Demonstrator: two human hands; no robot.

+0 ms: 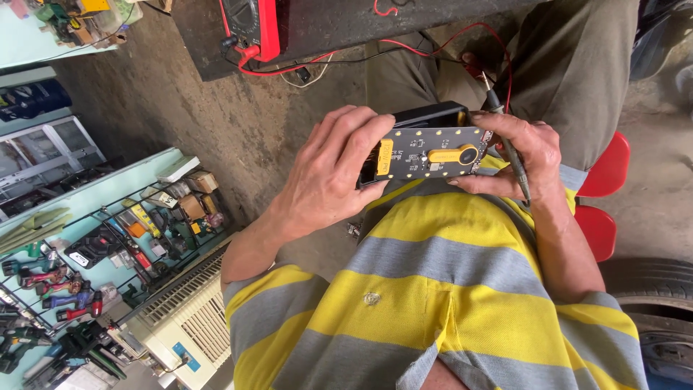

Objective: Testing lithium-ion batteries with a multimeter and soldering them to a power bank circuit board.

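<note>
I hold a small black device [430, 153] with a grey circuit board face and yellow parts above my lap. My left hand [328, 173] grips its left end, thumb under, fingers over the top edge. My right hand [521, 160] supports its right end and also holds a thin multimeter probe [510, 148] that lies along the fingers, tip at the board's upper right corner. A red lead [433, 54] runs from the probe up to a red-cased multimeter [254, 23] on the dark bench.
The dark workbench [325, 32] is ahead of me. Shelves with power tools and boxes [108, 245] stand at the left, a white grilled unit [188, 318] below them. A red stool [605, 195] is under me; a tyre [653, 303] lies at right.
</note>
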